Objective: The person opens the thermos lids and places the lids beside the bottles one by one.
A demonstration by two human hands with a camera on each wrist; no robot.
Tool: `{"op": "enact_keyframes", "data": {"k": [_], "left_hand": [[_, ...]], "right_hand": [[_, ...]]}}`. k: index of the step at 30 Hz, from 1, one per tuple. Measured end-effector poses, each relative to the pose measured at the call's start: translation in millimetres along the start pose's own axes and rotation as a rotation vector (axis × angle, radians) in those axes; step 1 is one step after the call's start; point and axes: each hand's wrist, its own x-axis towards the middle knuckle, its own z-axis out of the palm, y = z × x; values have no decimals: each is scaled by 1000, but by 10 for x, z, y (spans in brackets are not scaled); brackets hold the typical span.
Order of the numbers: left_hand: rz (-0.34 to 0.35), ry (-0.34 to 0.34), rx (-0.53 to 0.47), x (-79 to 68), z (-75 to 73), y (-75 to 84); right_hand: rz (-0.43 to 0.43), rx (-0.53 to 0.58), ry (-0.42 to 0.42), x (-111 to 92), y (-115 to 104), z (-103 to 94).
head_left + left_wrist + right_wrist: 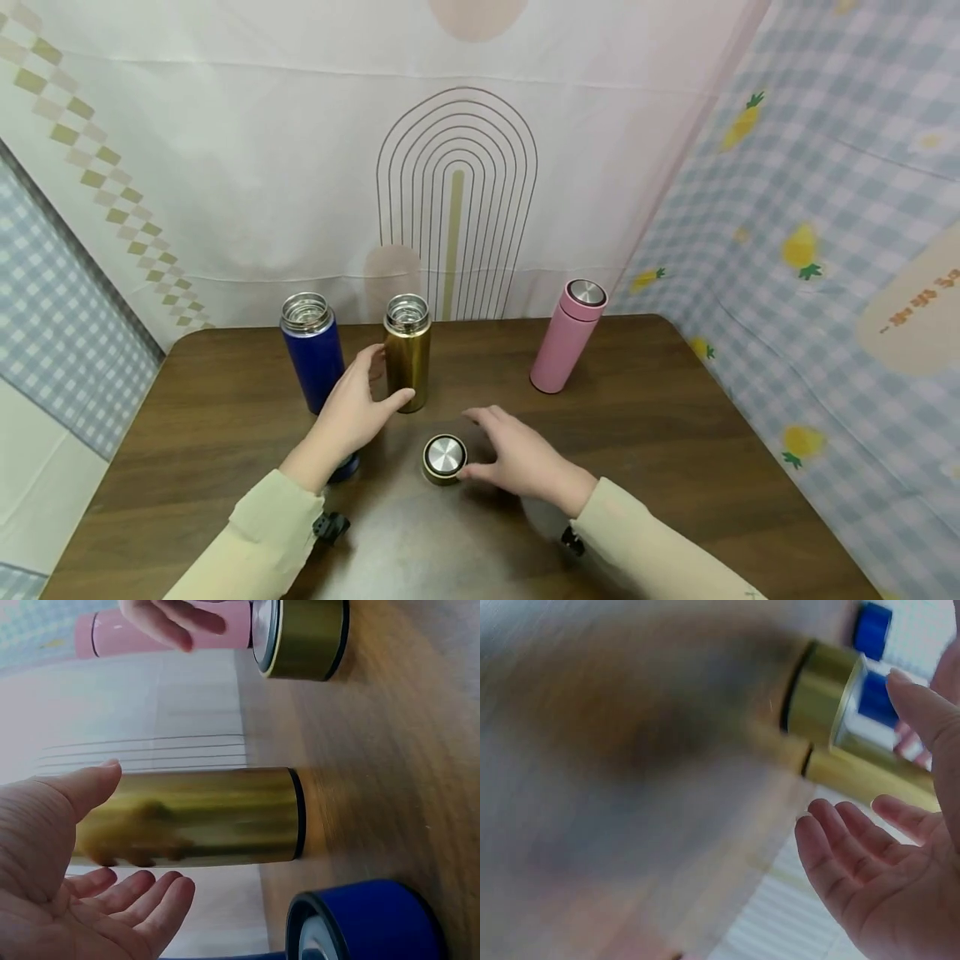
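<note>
An uncapped gold thermos flask (408, 358) stands upright on the table. My left hand (356, 408) is at its left side, thumb and fingers spread around it; a gap shows between fingertips and flask in the left wrist view. Nearer me lies the gold lid (445, 457), its silver top facing up. Beside that lid, on its right, my right hand (521, 454) is held with fingers apart and nothing in it. The right wrist view shows the lid (821, 694) between thumb and fingers, not gripped.
Left of the gold flask stands an uncapped blue flask (311, 362). Its blue lid (345, 468) lies partly hidden behind my left wrist. A capped pink flask (566, 346) stands farther right. Patterned cloth (300, 167) hangs behind the wooden table (675, 467).
</note>
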Motion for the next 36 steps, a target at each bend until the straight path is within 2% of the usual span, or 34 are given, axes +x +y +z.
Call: {"op": "enact_keyframes", "data": {"k": [6,10,14,21,25,29,31,33,36], "left_hand": [[51,33,-6,-218,-15,41],[96,-4,-18,-284,65,112],[128,-57,-23,-293,176,173],[116,-120,15,-242,361,288],[130,-139,6,-120,507,418],[183,-134,-26,125,736,596],[199,-133,-55,264,861,694],[205,-134,-106,400,988,784],[176,-152,-181,564,1153,893]], "right_hand": [[65,57,108,-141,193,-234],[98,67,162,-241,320,-366],[98,75,221,-329,434,-460],[101,166,361,-451,611,-613],[124,186,493,-474,714,-737],[139,237,674,-411,792,-900],[162,262,735,-345,817,-987],[198,296,757,-266,839,-1069],[243,362,716,-152,856,-1166]]}}
